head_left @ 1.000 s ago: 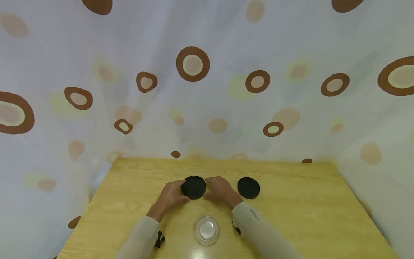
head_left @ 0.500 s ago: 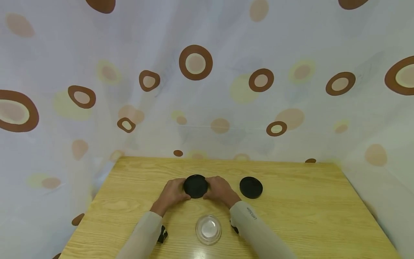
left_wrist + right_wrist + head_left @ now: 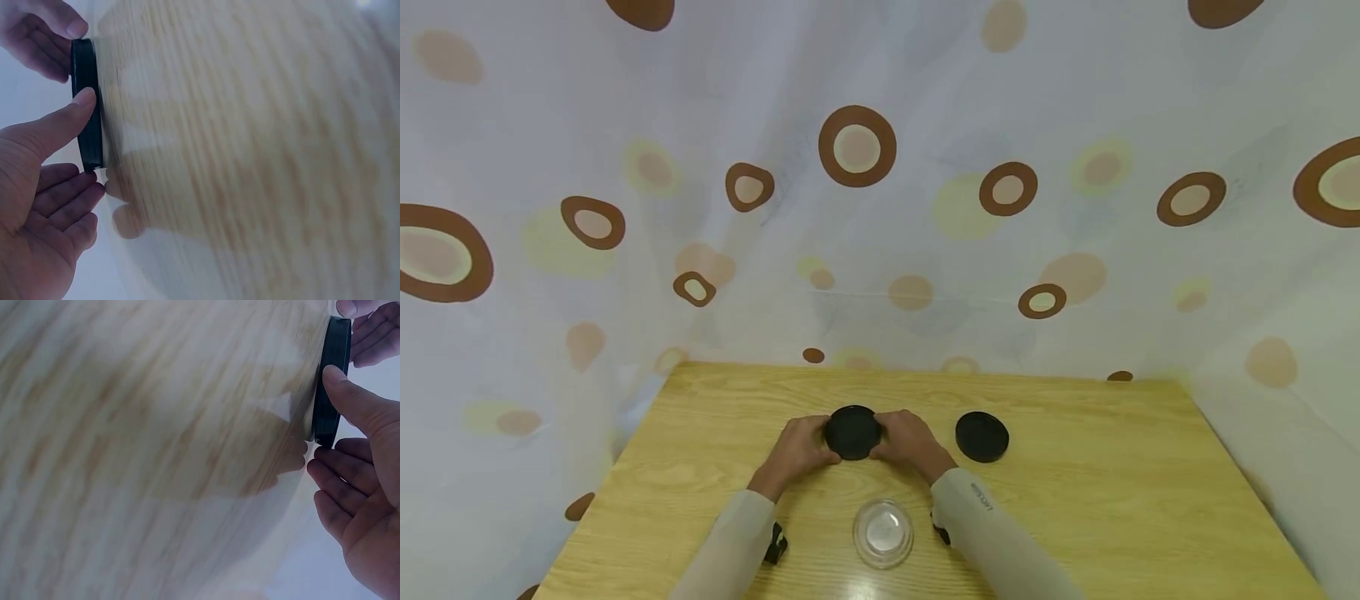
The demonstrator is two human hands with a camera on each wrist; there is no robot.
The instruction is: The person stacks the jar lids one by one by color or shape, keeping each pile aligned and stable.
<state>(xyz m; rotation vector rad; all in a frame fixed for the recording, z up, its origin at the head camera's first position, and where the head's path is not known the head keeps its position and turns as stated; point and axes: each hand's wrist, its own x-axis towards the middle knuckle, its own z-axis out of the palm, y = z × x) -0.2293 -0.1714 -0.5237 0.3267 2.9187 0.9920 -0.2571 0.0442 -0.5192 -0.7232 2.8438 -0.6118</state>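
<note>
Between my two hands lies a black round disc (image 3: 853, 432) with a low rim, in the upper middle of the table in the head view. My left hand (image 3: 795, 452) holds its left edge between thumb and fingers. From the other side, my right hand (image 3: 910, 446) grips the right edge the same way. Side on, the disc (image 3: 87, 103) shows as a thin dark band close to the wood in the left wrist view. Thumb and fingertips meet the disc (image 3: 332, 381) in the right wrist view too. Whether it is slightly raised, I cannot tell.
A second black disc (image 3: 982, 437) lies to the right of my right hand. A clear glass bowl (image 3: 883, 533) stands nearer, between the forearms. The wooden table (image 3: 1112, 500) meets a white curtain (image 3: 910, 233) with brown rings at the back and sides.
My hands have closed in on the black disc; the right hand, formerly just apart from it, now touches its edge. The view has shifted slightly. The second disc and glass bowl stay put.
</note>
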